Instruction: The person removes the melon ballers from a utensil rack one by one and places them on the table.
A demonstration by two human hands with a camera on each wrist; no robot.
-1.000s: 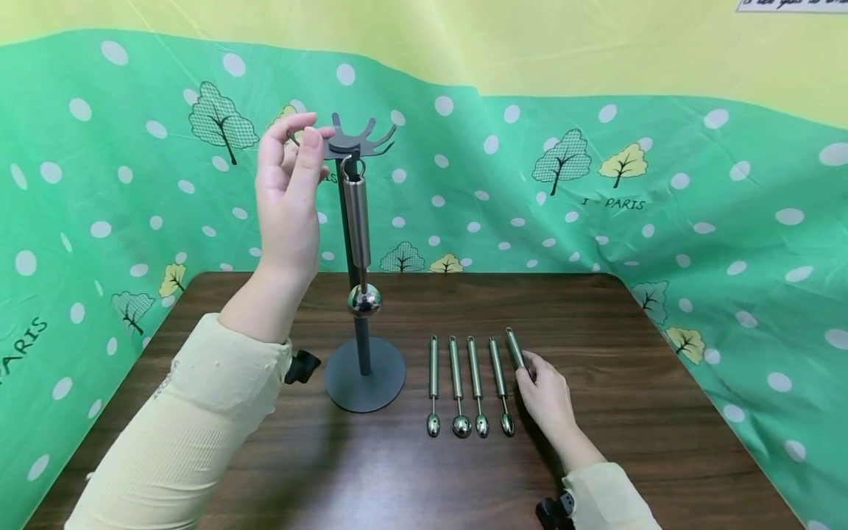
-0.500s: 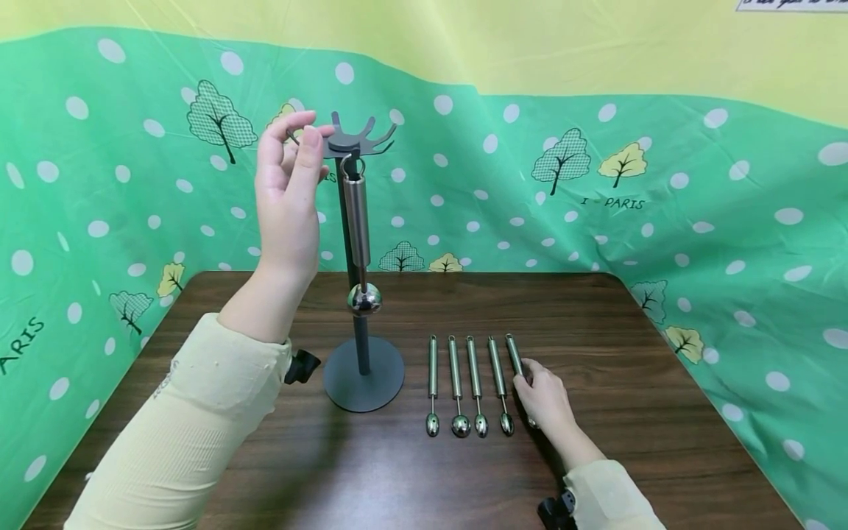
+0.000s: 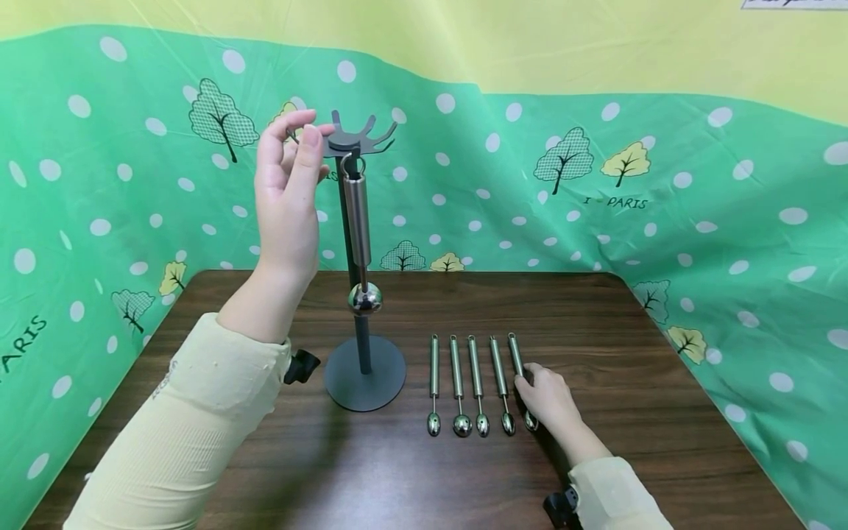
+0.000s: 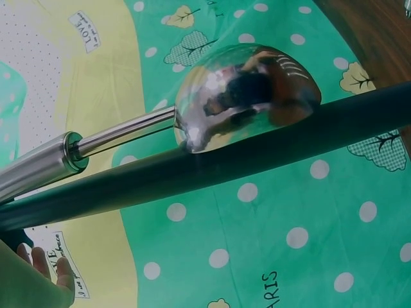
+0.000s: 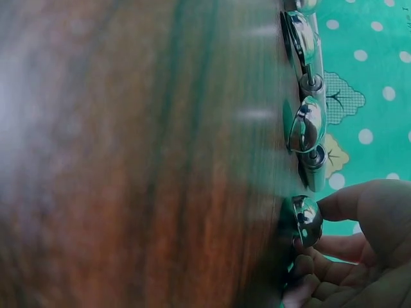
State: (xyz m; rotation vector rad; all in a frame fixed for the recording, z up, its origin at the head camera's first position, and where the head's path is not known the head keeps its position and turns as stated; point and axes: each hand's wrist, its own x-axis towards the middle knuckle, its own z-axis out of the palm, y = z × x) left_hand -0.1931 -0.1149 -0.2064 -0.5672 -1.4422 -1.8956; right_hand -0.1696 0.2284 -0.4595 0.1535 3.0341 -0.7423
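My left hand (image 3: 288,177) is raised at the top of a dark metal stand (image 3: 363,357), thumb and fingers pinching one of its left hooks. From a front hook a large steel melon baller (image 3: 358,221) hangs by its ring, bowl down; the left wrist view shows its shiny bowl (image 4: 247,96) close by the pole. On the table my right hand (image 3: 550,397) pinches the rightmost small melon baller (image 3: 515,353) between thumb and fingers. Its bowl (image 5: 308,221) shows by the fingertips in the right wrist view, low over the wood.
Several more melon ballers (image 3: 475,372) lie in a row left of my right hand, handles pointing away. The stand's round base rests on the brown wooden table (image 3: 464,486). A green dotted cloth (image 3: 450,184) hangs behind the table.
My right hand has drawn slightly toward me with the rightmost melon baller, whose bowl now shows beside the others. My left hand has stayed at the stand's top.
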